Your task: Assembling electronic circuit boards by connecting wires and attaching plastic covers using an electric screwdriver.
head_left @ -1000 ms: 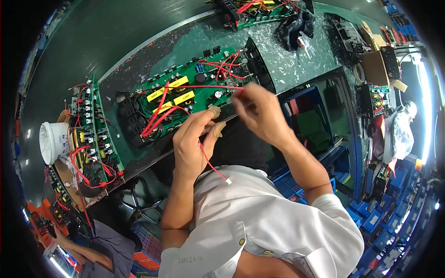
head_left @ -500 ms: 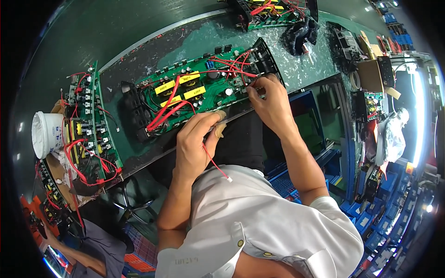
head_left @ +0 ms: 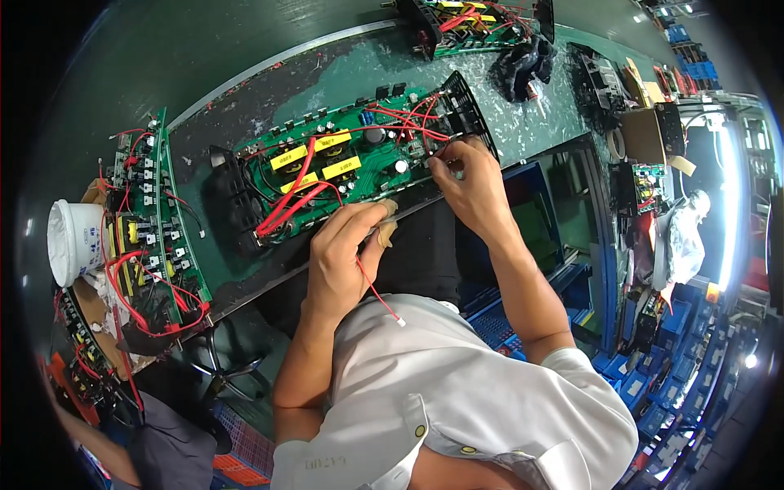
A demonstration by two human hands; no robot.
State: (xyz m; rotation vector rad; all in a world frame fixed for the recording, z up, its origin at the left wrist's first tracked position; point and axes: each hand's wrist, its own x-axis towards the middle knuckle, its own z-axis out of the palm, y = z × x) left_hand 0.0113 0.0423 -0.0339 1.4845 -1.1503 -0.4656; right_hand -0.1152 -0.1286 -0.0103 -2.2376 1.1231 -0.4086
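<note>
A green circuit board (head_left: 376, 175) with yellow-labelled transformers (head_left: 332, 155) and thick red wires (head_left: 294, 200) lies on the bench. A black end panel (head_left: 472, 110) closes its right end, and black fans or housings (head_left: 237, 196) its left end. At the board's near edge my left hand (head_left: 343, 249) is closed, with tan covers on thumb and forefinger. From it hangs a thin red wire (head_left: 372, 287) ending in a small white plug. My right hand (head_left: 474, 184) pinches at the board's near right corner, beside the end panel; its fingertips hide what they hold.
More boards (head_left: 151, 229) stand on edge at the left, by a white bucket (head_left: 75, 243). Another assembly (head_left: 482, 28) and a dark cloth (head_left: 527, 69) lie at the far side. Blue bins (head_left: 653, 416) line the right. At lower left a co-worker's arm (head_left: 102, 445) shows.
Both my hands keep nearly the same places at the board. The view has shifted slightly. At lower left, the co-worker's forearm has moved.
</note>
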